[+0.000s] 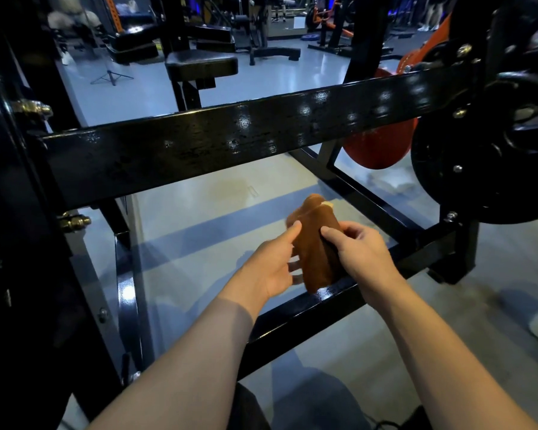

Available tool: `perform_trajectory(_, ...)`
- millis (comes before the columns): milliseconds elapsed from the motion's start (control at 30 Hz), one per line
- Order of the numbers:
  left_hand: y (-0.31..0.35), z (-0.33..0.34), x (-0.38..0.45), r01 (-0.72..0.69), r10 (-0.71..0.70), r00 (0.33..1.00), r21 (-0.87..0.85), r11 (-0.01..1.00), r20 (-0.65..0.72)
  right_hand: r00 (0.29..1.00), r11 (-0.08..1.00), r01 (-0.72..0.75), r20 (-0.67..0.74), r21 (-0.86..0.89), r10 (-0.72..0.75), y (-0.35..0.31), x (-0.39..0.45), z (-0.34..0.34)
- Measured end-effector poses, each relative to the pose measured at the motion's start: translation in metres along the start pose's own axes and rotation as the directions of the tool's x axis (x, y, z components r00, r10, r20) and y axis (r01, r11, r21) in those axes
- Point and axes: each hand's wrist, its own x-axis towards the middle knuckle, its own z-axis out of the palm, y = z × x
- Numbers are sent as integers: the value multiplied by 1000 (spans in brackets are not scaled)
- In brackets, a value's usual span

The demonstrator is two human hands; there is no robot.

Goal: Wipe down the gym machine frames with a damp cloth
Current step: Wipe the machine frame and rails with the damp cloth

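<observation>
A folded brown cloth is held between both hands below the machine's wide black crossbar. My left hand touches its left side, thumb on the front and fingers behind it. My right hand grips its right edge with curled fingers. The cloth hangs just above the lower black frame bar, which runs diagonally under my wrists. The crossbar's glossy surface shows light reflections.
A black upright with bolts stands at the left. A black weight plate and an orange plate hang at the right. A padded seat and other machines stand beyond. Grey floor shows inside the frame.
</observation>
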Motion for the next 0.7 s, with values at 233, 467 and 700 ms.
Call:
perform_trajectory(233,2,-2,-3,-78,84,994,-103,992,62,950,871,300,206,-389,-235,15,2,5)
perform_trajectory(467,2,-12,1,-108,94,990,-143,984,-101,939,854,245,333,-458,-91,24,-9,20)
perform_trajectory(700,5,-22,-1,-123,61,980,-333,935,-191,918,764,292,394,-575,-54,36,-8,38)
